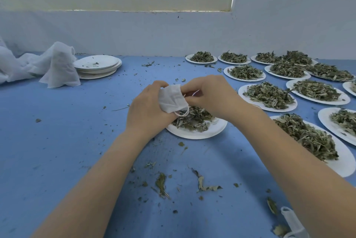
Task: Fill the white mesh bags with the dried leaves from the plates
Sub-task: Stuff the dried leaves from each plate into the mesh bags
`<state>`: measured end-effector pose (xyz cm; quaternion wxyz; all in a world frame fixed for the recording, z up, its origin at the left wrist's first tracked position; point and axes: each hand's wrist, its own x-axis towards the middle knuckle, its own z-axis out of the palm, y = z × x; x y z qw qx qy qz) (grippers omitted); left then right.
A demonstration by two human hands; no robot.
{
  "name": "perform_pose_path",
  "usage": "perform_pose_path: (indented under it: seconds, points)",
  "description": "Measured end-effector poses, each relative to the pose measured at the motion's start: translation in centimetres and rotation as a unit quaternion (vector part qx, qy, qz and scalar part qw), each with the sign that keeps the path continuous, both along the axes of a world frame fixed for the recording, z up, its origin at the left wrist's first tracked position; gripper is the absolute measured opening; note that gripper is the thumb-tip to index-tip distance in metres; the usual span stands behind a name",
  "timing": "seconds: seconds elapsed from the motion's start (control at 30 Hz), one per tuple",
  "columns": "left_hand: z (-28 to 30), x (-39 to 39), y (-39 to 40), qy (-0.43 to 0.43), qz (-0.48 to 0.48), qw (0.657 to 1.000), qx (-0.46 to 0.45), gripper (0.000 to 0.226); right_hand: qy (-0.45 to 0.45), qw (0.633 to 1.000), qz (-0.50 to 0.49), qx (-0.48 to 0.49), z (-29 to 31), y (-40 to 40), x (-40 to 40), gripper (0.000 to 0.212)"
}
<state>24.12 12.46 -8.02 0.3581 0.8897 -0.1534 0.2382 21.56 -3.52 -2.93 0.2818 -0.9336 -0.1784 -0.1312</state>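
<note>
Both my hands hold a small white mesh bag [172, 99] above a white plate [217, 129] of dried leaves [194, 119] in the middle of the blue table. My left hand [148, 108] grips the bag's body from the left. My right hand [210, 95] pinches the bag's top edge from the right. The bag's white drawstring loop [182, 114] hangs down over the leaves. Whether the bag holds any leaves cannot be seen.
Several plates heaped with dried leaves [269, 95] fill the right side. A stack of used plates [96, 65] and a pile of white mesh bags [55, 66] lie at the back left. Leaf scraps [204, 183] litter the blue cloth. A white mesh piece [290, 222] lies near the bottom right.
</note>
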Motion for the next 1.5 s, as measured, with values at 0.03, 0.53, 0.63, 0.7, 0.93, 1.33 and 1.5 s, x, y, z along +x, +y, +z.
perform_pose_path:
  seconds: [0.03,0.53,0.63,0.7,0.93,1.33,1.5]
  points:
    - [0.1,-0.1,0.0,0.002,-0.002,1.0,0.004,0.056,-0.017,0.999,-0.007,-0.027,-0.2,0.0,0.1,0.014]
    - [1.7,-1.1,-1.4,-0.03,-0.044,0.999,0.0,0.029,-0.021,0.987,-0.004,0.162,-0.3,0.8,-0.1,0.026]
    - [1.5,-1.1,-1.5,-0.059,-0.044,0.996,0.049,0.035,0.019,0.998,-0.023,-0.049,0.0,0.8,0.0,0.025]
    - [1.4,-1.1,-1.5,-0.056,-0.047,0.995,0.066,0.038,0.059,0.997,0.005,-0.041,0.1,0.6,0.0,0.024]
    - [0.8,-0.4,-0.2,-0.055,-0.013,0.987,0.152,0.052,0.092,0.973,0.034,0.207,0.1,-1.8,0.1,0.015]
    - [-0.1,0.1,0.3,-0.091,0.034,0.982,0.165,0.05,0.116,0.98,-0.096,-0.128,-2.4,-3.1,2.2,0.026]
    - [-0.2,0.2,0.3,-0.084,0.036,0.985,0.145,0.049,0.17,0.955,-0.111,-0.218,-2.4,-2.9,2.0,0.066]
